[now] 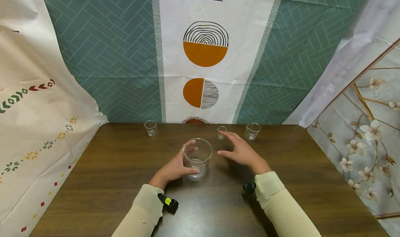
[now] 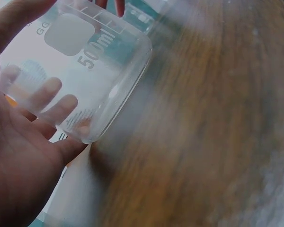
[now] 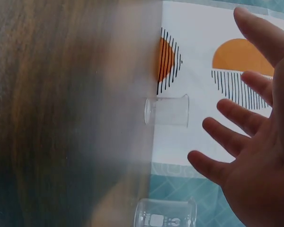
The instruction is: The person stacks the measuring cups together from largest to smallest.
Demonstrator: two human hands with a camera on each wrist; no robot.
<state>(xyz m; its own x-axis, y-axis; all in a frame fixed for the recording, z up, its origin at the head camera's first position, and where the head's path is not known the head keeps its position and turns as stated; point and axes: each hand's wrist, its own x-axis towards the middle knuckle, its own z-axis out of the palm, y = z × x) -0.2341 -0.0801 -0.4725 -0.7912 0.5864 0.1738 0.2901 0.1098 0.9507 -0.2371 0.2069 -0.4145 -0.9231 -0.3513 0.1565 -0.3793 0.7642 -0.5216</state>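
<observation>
A large clear glass beaker (image 1: 200, 160), marked 500ml in the left wrist view (image 2: 92, 52), stands upright near the middle of the brown table. My left hand (image 1: 178, 165) grips it from the left, thumb at the front and fingers round the far side. To the beaker's right, my right hand (image 1: 243, 152) is held above the table with fingers spread and nothing in them. The smallest beaker (image 1: 221, 132) stands just beyond its fingertips; in the right wrist view that beaker (image 3: 170, 111) is apart from the hand (image 3: 255, 127).
Two more small beakers stand along the table's back edge, one at the left (image 1: 151, 128) and one at the right (image 1: 251, 131). Behind the table (image 1: 103, 181) hangs a green and white patterned cloth (image 1: 125, 56). Other patterned cloths hang at both sides.
</observation>
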